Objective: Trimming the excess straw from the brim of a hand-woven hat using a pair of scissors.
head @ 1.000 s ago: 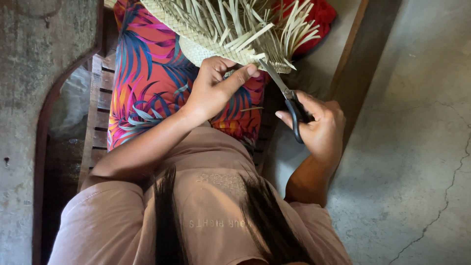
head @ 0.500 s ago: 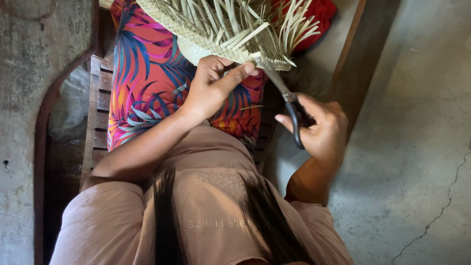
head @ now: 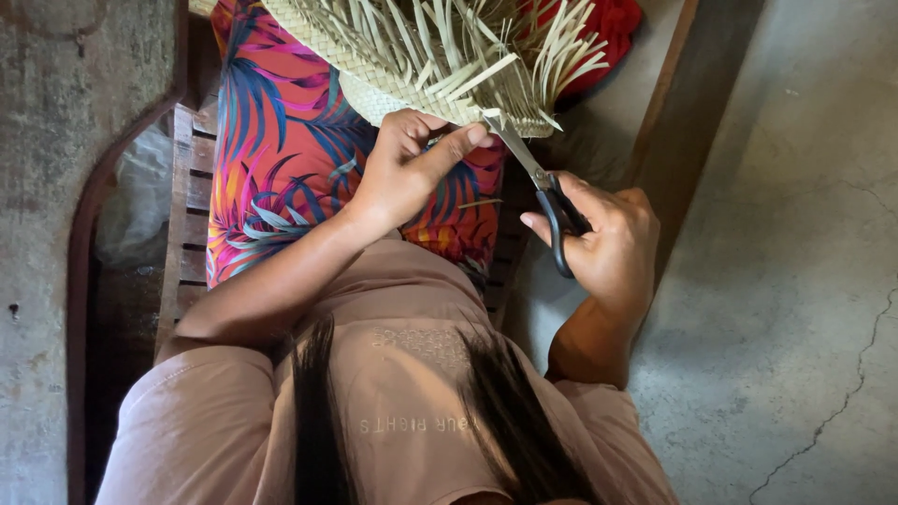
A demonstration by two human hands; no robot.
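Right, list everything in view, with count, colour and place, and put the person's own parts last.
woven mat: one, pale straw with loose strip ends, top centre.
scissors: one, black handles, steel blades at the mat's edge.
patterned cloth: one, orange-red with blue leaves, under the mat.
red cloth: one, top right.
wooden bench: one, brown slats, left.
concrete floor: grey, cracked, right.
left hand: grips the mat's edge.
right hand: holds the scissors.

Right of the bench's right edge [head: 669, 103] the concrete floor [head: 795, 281] lies open; left, a curved concrete wall [head: 56, 187] crowds it, and the loose-ended woven mat [head: 421, 47] overhangs the far end.
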